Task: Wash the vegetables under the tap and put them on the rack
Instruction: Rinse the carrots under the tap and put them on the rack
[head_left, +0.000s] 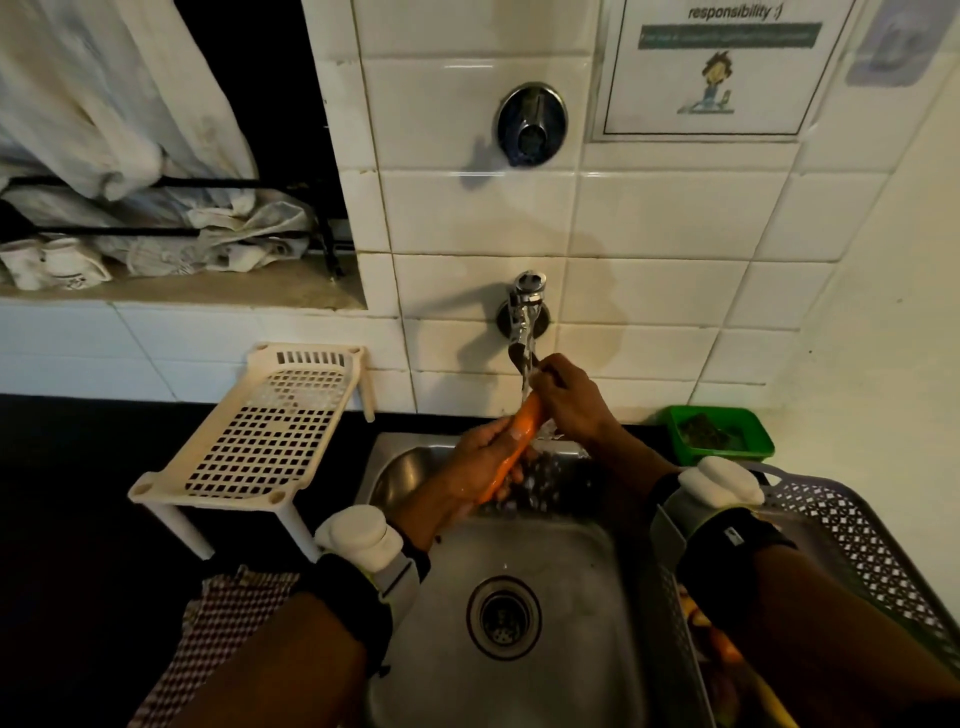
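Observation:
An orange carrot (522, 434) is held tilted over the steel sink (571, 597), under water running from the chrome wall tap (525, 312). My left hand (480, 460) grips the carrot's lower half. My right hand (569, 397) is closed over its upper end, right below the spout. The cream perforated rack (260, 431) stands on the dark counter left of the sink, with nothing on it. A grey mesh basket (852, 525) at the right holds more vegetables, mostly hidden behind my right forearm.
A green tray (719, 434) with a dark scrubber sits behind the sink at the right. A checked cloth (218, 629) lies on the counter at the lower left. The tiled wall stands close behind the tap.

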